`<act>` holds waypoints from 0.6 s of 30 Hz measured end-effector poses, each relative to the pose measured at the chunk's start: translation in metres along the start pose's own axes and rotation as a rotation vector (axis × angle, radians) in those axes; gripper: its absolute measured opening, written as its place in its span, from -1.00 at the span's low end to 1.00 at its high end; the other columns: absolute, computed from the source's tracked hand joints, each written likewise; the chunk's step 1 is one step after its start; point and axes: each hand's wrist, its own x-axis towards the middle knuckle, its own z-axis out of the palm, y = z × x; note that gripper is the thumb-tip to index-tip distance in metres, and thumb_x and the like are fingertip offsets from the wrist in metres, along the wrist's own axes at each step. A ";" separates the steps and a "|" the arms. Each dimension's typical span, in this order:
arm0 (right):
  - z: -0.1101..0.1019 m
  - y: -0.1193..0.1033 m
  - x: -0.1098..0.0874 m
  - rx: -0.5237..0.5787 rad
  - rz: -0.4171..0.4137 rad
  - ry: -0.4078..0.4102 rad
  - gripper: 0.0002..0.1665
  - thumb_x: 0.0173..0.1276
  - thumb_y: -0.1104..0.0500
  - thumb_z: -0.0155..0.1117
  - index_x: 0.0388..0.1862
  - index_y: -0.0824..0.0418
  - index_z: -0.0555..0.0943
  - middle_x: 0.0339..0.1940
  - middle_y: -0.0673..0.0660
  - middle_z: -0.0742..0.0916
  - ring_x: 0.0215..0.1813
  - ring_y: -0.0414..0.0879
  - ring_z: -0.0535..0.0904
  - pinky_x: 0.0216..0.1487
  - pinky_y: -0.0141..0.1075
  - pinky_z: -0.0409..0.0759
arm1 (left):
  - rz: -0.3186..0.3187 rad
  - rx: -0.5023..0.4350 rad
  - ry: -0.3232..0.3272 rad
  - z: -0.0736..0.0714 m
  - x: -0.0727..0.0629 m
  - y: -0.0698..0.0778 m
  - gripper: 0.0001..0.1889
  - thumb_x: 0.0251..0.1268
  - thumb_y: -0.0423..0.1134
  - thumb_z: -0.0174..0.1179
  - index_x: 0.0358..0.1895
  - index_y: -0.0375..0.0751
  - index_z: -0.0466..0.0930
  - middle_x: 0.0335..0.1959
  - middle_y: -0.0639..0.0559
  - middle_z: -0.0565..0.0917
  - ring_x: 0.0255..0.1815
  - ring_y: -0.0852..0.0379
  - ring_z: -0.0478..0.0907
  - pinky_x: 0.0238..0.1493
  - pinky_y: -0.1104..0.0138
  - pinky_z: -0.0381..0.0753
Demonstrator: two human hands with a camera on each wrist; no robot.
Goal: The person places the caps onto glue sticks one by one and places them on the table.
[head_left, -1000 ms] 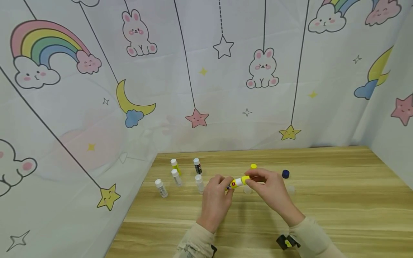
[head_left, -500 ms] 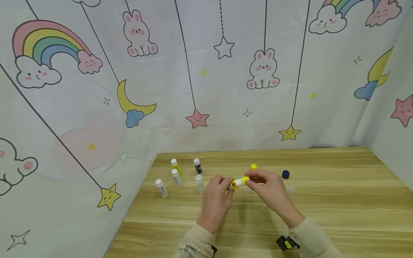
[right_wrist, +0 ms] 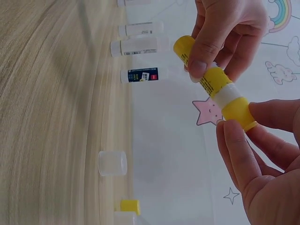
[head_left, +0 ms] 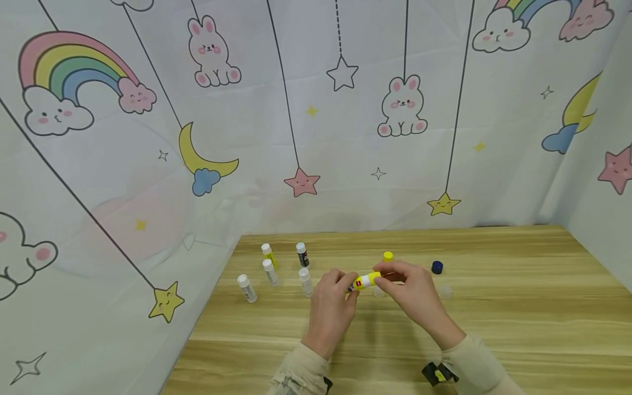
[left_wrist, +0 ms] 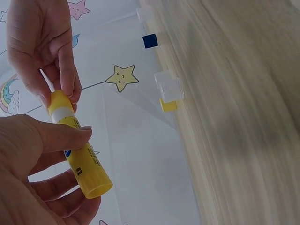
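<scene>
Between both hands, a yellow glue stick (head_left: 359, 283) is held aslant above the table. My left hand (head_left: 329, 310) grips its printed body, thumb laid across the label in the left wrist view. With thumb and fingertips, my right hand (head_left: 415, 291) pinches the yellow end piece (right_wrist: 236, 111), beside a white band. Whether that piece is a cap or a base knob, I cannot tell. The other end of the glue stick (left_wrist: 97, 186) points away from the right hand. Left of the hands stand several white-topped glue sticks, among them a dark blue one (head_left: 303, 255) and a clear one (head_left: 305, 282).
Loose caps lie right of centre on the wooden table (head_left: 518, 307): a yellow cap (head_left: 388, 256), a navy cap (head_left: 436, 267) and translucent ones, including a cap (head_left: 445, 291) beside the right wrist. A printed curtain (head_left: 340, 137) hangs behind the table.
Both hands stay in nearly the same place on the yellow glue stick. The white band near the right fingers looks slightly narrower now.
</scene>
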 end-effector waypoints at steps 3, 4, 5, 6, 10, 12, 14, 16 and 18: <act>0.000 0.000 0.000 0.002 -0.002 -0.002 -0.75 0.30 0.16 0.49 -0.04 0.04 0.76 -0.12 0.00 0.78 -0.15 -0.12 0.73 -0.31 -0.33 0.69 | 0.001 0.004 0.001 0.000 0.000 0.000 -0.68 0.02 -0.32 0.57 -0.11 -0.08 0.75 -0.29 0.09 0.62 -0.32 0.18 0.55 -0.35 0.35 0.59; 0.000 0.000 0.000 0.002 -0.004 -0.002 -0.76 0.30 0.16 0.49 -0.04 0.04 0.76 -0.12 0.00 0.78 -0.15 -0.12 0.73 -0.31 -0.33 0.69 | 0.002 0.007 0.002 0.001 0.000 0.000 -0.68 0.03 -0.32 0.57 -0.11 -0.09 0.75 -0.28 0.09 0.62 -0.32 0.18 0.55 -0.34 0.34 0.59; 0.000 0.000 0.000 0.002 -0.005 -0.002 -0.76 0.30 0.16 0.49 -0.05 0.03 0.76 -0.11 0.00 0.78 -0.16 -0.13 0.73 -0.32 -0.32 0.69 | 0.003 0.007 0.004 0.001 0.000 0.000 -0.68 0.03 -0.32 0.57 -0.10 -0.09 0.75 -0.28 0.09 0.62 -0.32 0.17 0.56 -0.34 0.34 0.59; 0.000 0.000 -0.001 0.004 -0.006 -0.002 -0.76 0.30 0.16 0.49 -0.05 0.03 0.76 -0.11 0.01 0.78 -0.15 -0.13 0.73 -0.32 -0.32 0.69 | 0.005 0.008 0.005 0.001 0.000 0.000 -0.68 0.03 -0.32 0.57 -0.10 -0.10 0.75 -0.28 0.09 0.62 -0.31 0.17 0.56 -0.33 0.34 0.60; 0.000 0.000 -0.002 0.021 0.000 -0.006 -0.75 0.30 0.17 0.49 -0.04 0.01 0.76 -0.08 0.01 0.77 -0.13 -0.12 0.72 -0.32 -0.30 0.70 | 0.015 0.011 0.014 0.002 -0.001 0.000 -0.68 0.02 -0.33 0.58 -0.12 -0.10 0.74 -0.28 0.09 0.63 -0.31 0.17 0.57 -0.31 0.33 0.60; 0.000 -0.001 -0.002 0.032 0.005 -0.009 -0.75 0.30 0.17 0.49 -0.04 0.00 0.75 -0.07 0.01 0.77 -0.12 -0.11 0.72 -0.31 -0.29 0.70 | 0.020 0.011 0.017 0.002 -0.001 0.000 -0.68 0.01 -0.33 0.58 -0.13 -0.10 0.74 -0.28 0.09 0.62 -0.31 0.17 0.57 -0.31 0.33 0.60; 0.000 -0.001 -0.003 0.038 0.005 -0.012 -0.74 0.31 0.17 0.48 -0.03 0.00 0.75 -0.06 0.01 0.77 -0.12 -0.11 0.72 -0.31 -0.29 0.70 | 0.023 0.013 0.020 0.002 -0.001 0.000 -0.68 0.00 -0.33 0.58 -0.14 -0.09 0.74 -0.28 0.09 0.62 -0.31 0.17 0.57 -0.31 0.34 0.60; 0.000 -0.001 -0.003 0.040 0.004 -0.014 -0.75 0.31 0.17 0.48 -0.03 0.00 0.75 -0.05 0.02 0.77 -0.11 -0.10 0.72 -0.30 -0.29 0.70 | 0.025 0.015 0.018 0.002 0.000 0.001 -0.69 0.01 -0.33 0.58 -0.14 -0.09 0.74 -0.28 0.09 0.63 -0.31 0.17 0.58 -0.31 0.33 0.61; 0.000 -0.001 -0.003 0.041 0.002 -0.015 -0.74 0.31 0.18 0.48 -0.02 0.02 0.75 -0.05 0.02 0.76 -0.11 -0.10 0.72 -0.30 -0.29 0.70 | 0.025 0.017 0.016 0.001 0.000 0.001 -0.69 0.01 -0.33 0.58 -0.14 -0.09 0.75 -0.28 0.09 0.63 -0.30 0.17 0.58 -0.30 0.33 0.61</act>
